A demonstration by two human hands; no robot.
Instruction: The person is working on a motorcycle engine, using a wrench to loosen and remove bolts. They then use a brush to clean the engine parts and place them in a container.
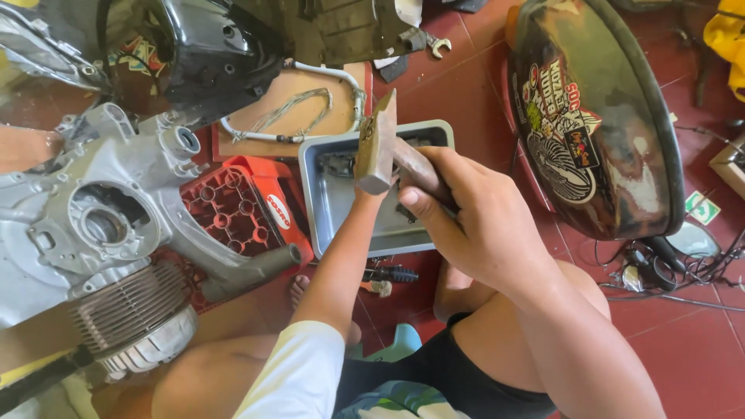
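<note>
The left hand was out of sight behind the hammer head (375, 147), so whether it gripped anything there could not be told. The right hand (477, 221) covered most of the hammer's handle, and beneath both hands the contents of the grey tray (334, 209) were largely blocked, just dark small parts too unclear to identify. Left of the hands, the engine casing (93, 217) ran off the picture's edge, and to their right the stickered tank (597, 116) was cut off at the top.
</note>
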